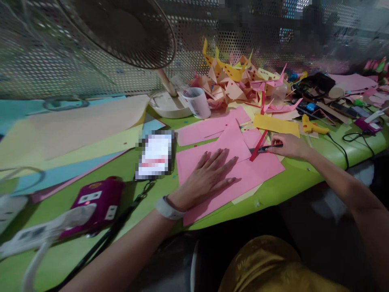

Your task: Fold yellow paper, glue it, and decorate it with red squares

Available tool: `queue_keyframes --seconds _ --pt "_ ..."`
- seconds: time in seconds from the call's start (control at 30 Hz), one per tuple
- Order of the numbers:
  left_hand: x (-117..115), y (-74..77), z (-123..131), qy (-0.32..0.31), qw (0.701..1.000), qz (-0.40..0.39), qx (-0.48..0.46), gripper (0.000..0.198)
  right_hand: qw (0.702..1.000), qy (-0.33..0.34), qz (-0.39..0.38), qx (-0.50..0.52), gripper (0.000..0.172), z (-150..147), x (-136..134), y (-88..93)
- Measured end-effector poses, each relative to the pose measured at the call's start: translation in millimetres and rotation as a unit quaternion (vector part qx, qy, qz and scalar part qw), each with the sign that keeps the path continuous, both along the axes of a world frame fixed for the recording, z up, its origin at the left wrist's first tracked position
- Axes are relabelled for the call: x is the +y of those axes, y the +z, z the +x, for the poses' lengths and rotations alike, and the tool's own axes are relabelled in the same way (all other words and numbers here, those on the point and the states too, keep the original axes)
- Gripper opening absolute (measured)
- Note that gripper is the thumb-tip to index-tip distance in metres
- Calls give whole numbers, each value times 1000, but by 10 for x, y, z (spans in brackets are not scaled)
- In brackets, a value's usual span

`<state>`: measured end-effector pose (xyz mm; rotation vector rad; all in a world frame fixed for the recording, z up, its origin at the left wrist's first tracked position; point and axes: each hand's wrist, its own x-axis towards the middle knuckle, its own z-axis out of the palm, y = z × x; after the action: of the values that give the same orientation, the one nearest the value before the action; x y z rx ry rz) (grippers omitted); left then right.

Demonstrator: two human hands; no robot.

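My left hand (209, 174) lies flat with spread fingers on a pink sheet of paper (194, 213) on the green table. My right hand (287, 146) is closed around a dark-handled pair of scissors (261, 149) at the sheet's right side. The blades reach left, by a narrow red strip (258, 145) that lies slantwise over the pink paper. A folded pink piece (234, 140) rests on top of the sheet, just beyond my left fingertips. A yellow paper strip (276, 125) lies just behind my right hand.
To the left are a lit phone (155, 156), a purple power socket block (97, 202) with white plugs, and large coloured sheets (75, 129). Behind stand a fan (121, 32), a white cup (197, 102) and a heap of folded paper (231, 85). A yellow glue gun (313, 125) lies right.
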<state>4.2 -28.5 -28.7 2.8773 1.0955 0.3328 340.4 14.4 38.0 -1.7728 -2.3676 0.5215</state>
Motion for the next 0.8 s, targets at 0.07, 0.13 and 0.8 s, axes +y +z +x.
queue_keyframes --seconds 0.07,0.13,0.8 --pt "4 -5 -8 -3 1000 -1 -3 67 1000 18 -8 -10 36 7 -6 1" --pt "11 -16 -21 -6 1000 1 -2 66 999 44 -12 -22 33 3 7 -4" --pt "45 -67 -48 -5 1000 12 13 66 986 131 82 -56 33 -146 436 -110"
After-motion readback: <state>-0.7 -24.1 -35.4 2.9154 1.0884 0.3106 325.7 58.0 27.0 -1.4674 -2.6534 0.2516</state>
